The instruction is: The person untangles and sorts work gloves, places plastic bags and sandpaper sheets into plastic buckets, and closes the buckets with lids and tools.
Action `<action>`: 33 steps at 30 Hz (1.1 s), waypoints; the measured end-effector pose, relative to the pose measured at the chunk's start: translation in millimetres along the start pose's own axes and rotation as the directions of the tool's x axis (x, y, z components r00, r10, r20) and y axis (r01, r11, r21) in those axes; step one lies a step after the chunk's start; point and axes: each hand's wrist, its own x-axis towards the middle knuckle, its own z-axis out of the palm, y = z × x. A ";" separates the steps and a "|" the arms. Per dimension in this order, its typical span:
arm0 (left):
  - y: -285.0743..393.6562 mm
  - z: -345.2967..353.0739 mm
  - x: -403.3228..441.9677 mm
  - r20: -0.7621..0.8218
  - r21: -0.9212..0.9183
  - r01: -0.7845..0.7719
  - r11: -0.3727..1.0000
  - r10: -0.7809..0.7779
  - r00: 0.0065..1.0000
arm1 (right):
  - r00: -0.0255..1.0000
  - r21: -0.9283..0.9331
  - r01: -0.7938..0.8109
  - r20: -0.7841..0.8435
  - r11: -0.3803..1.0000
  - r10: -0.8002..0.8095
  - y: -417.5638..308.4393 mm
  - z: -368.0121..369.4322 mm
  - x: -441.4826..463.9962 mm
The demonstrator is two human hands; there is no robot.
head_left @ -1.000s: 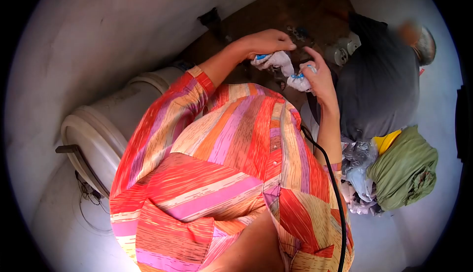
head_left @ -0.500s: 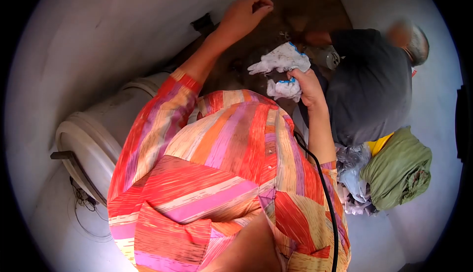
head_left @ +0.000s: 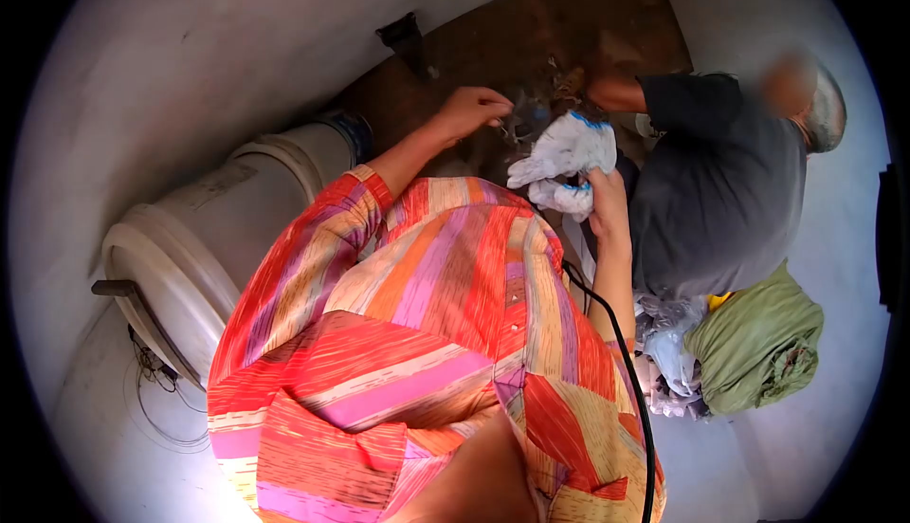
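Observation:
My right hand (head_left: 608, 208) is closed round the edge of white fabric gloves (head_left: 572, 148) with blue trim. One glove spreads out above and left of the fingers, and a smaller bunched part hangs below it. To the left, my left hand (head_left: 471, 111) is held over the brown surface with thumb and fingertips together. Something thin and translucent shows beside its fingertips, too unclear to tell whether it is held.
Another person (head_left: 716, 186) in a dark shirt bends at the right, one arm over the brown board (head_left: 616, 11). A large pale barrel (head_left: 223, 210) lies at the left. Green cloth (head_left: 758, 343) and plastic bags (head_left: 668, 324) are lower right. A black cable (head_left: 630, 371) crosses my sleeve.
The gloves, earlier between both hands, are now in my right hand alone. My left hand went up and away, then came back down. The other person's forearm has come into view over the board.

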 end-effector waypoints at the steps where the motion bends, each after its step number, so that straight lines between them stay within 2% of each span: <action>1: -32.0 -17.8 12.0 -0.101 0.061 -0.092 0.994 0.098 0.990 | 0.996 -0.056 -0.066 -0.059 0.996 0.063 8.5 -8.0 -2.2; 2: -35.9 -23.8 11.2 -0.193 0.131 -0.176 0.976 0.199 0.961 | 0.985 -0.105 -0.134 -0.122 0.985 0.121 13.6 -10.1 -5.7; 3: -40.5 -26.4 13.0 -0.190 0.131 -0.174 0.976 0.197 0.962 | 0.984 -0.081 -0.143 -0.114 0.986 0.133 21.6 -6.4 -7.8; 5: -44.9 -22.1 8.4 -0.191 0.526 -0.084 0.847 0.214 0.958 | 0.996 -0.241 -0.069 -0.069 0.968 0.054 48.2 -1.1 -0.8; 6: -40.1 -12.9 6.2 -0.082 0.295 -0.017 0.955 0.043 0.996 | 1.000 -0.310 -0.029 0.002 0.950 0.031 66.5 0.2 7.7; 7: -31.1 0.1 2.0 0.068 0.060 0.095 0.994 -0.099 0.993 | 0.997 -0.375 0.014 0.075 0.927 0.016 79.8 4.9 15.7; 8: -11.4 14.0 -10.1 0.185 -0.079 0.133 0.988 -0.116 0.976 | 0.996 -0.356 -0.006 0.084 0.935 0.039 77.8 22.3 17.5; 9: -2.3 28.1 -17.3 0.212 -0.174 0.240 0.955 -0.202 0.956 | 0.994 -0.333 -0.025 0.092 0.943 0.059 73.7 42.0 18.7; 11: -18.0 46.4 -10.0 0.363 -0.160 0.156 0.975 -0.089 0.928 | 0.986 -0.554 -0.002 0.137 0.832 0.094 72.6 57.1 27.7; 12: -23.5 51.0 -8.0 0.375 -0.262 0.202 0.944 -0.093 0.922 | 0.989 -0.493 0.027 0.138 0.870 0.047 75.1 62.8 30.9; 13: -27.4 51.4 -8.8 0.375 -0.263 0.200 0.944 -0.091 0.923 | 0.989 -0.494 0.029 0.138 0.869 0.046 75.1 65.4 28.2; 15: -26.3 46.9 -10.6 0.227 -0.240 0.170 0.956 -0.115 0.967 | 0.974 -0.365 -0.076 0.172 0.928 0.147 73.6 63.8 30.5; 17: -39.4 35.3 -5.3 0.165 -0.214 0.103 0.971 -0.068 0.984 | 0.970 -0.395 -0.009 0.220 0.919 0.104 91.2 54.4 38.7; 19: -46.6 17.9 -7.9 -0.008 -0.363 0.096 0.927 -0.107 0.994 | 0.976 -0.512 0.071 0.213 0.856 0.047 79.4 56.6 27.5; 21: -57.1 2.5 -13.0 -0.169 -0.546 0.027 0.838 -0.142 0.975 | 0.981 -0.479 0.051 0.190 0.876 0.047 82.6 47.9 22.1; 22: -67.2 -8.4 -14.3 -0.239 -0.549 0.000 0.836 -0.157 0.958 | 0.985 -0.420 -0.009 0.152 0.907 0.080 84.8 42.3 17.5; 23: -65.8 -15.7 -23.4 -0.202 -0.569 0.025 0.822 -0.169 0.965 | 0.986 -0.360 -0.069 0.120 0.930 0.119 85.4 30.9 11.8; 24: -70.4 -18.5 -27.2 -0.252 -0.546 -0.013 0.837 -0.149 0.956 | 0.995 -0.440 0.022 0.100 0.898 0.024 111.8 8.1 18.4; 25: -86.1 -23.7 -23.9 -0.265 -0.661 -0.030 0.750 -0.195 0.945 | 0.995 -0.335 -0.047 0.068 0.941 0.074 103.8 3.1 8.4; 26: -76.8 -15.0 -29.6 -0.364 -0.613 -0.062 0.788 -0.211 0.907 | 0.993 -0.302 -0.080 0.057 0.950 0.102 110.7 -8.2 5.6; 27: -61.6 -35.5 -37.5 -0.456 -0.564 -0.090 0.821 -0.219 0.863 | 0.991 -0.272 -0.110 0.042 0.956 0.126 117.9 7.6 17.5; 28: -69.5 -39.9 -36.7 -0.464 -0.562 -0.117 0.818 -0.195 0.864 | 0.991 -0.253 -0.116 0.041 0.960 0.131 125.1 2.6 18.3; 30: -96.4 -49.2 -36.2 -0.416 -0.361 -0.049 0.931 -0.114 0.902 | 0.983 -0.215 -0.175 0.010 0.961 0.181 142.2 -2.5 18.6; 31: -107.9 -47.5 -35.4 -0.412 -0.326 -0.036 0.945 -0.107 0.905 | 0.976 -0.176 -0.211 0.017 0.962 0.217 151.8 -5.5 18.9; 33: -106.7 -35.6 -40.0 -0.355 -0.353 0.021 0.935 -0.155 0.922 | 0.959 -0.185 -0.276 0.008 0.943 0.283 163.4 -5.1 19.2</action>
